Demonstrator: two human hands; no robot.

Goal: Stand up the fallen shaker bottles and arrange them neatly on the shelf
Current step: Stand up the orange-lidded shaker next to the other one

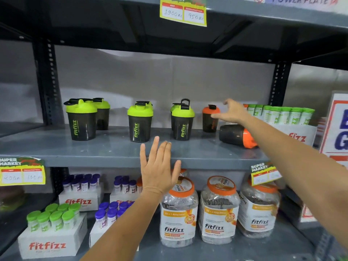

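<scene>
On the grey middle shelf (113, 147) several dark shaker bottles with lime-green lids stand upright in pairs: one pair at the left (82, 119), one in the middle (140, 122), one further right (182, 120). An orange-lidded shaker (210, 118) stands upright behind them. Another orange-lidded shaker (235, 135) lies on its side, lid pointing right. My right hand (231, 112) hovers open just right of the upright orange shaker and above the fallen one, holding nothing. My left hand (158, 166) is raised flat with fingers spread before the shelf's front edge.
A white fitfizz box of green-capped tubes (282, 117) stands right of the fallen shaker. The shelf below holds orange-lidded fitfizz jars (178, 213), purple-capped tubes (82, 183) and green-capped tubes (52, 217). Price tags (183, 13) hang on shelf edges. A sign (339, 129) stands at the far right.
</scene>
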